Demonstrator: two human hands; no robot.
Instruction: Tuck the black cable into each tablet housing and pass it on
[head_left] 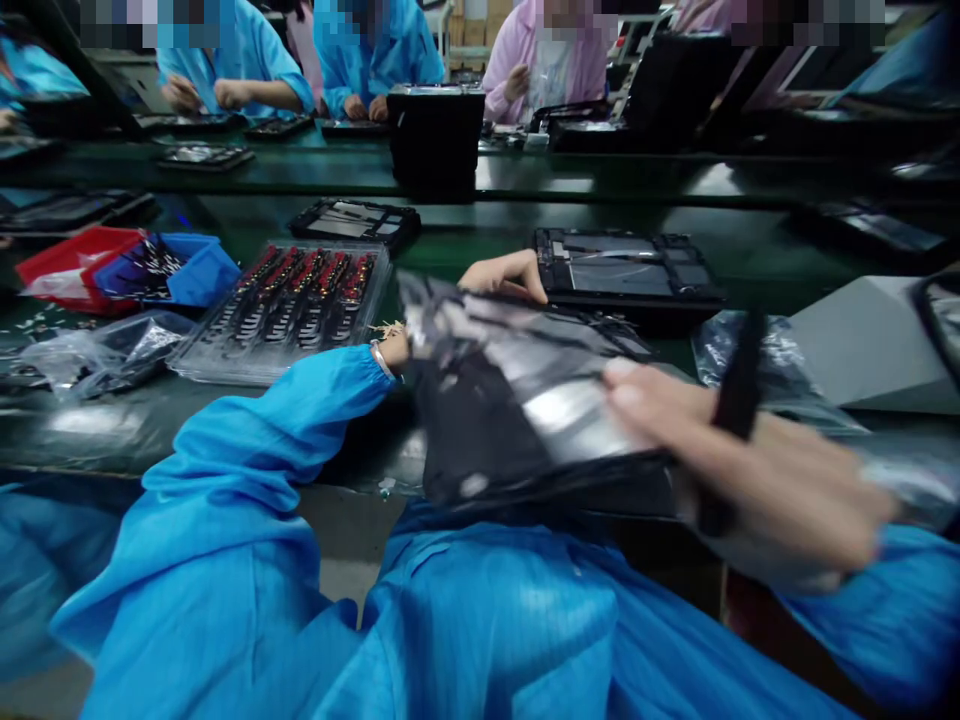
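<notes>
My right hand, blurred by motion, grips an opened tablet by its right side. That tablet is tilted above the table's front edge, with its silver and black inside showing. A dark, slim tool also sits in my right hand; its exact kind is blurred. My left hand reaches beyond the raised tablet, its bent fingers closed at the left edge of a second opened tablet. The raised tablet hides part of my left hand and wrist. Part of another dark frame shows just under the second tablet.
To the left lies a clear plastic tray of small red and black parts. Beyond it are a red bin, a blue bin and a plastic bag. Another tablet rests on the green belt. Co-workers sit opposite.
</notes>
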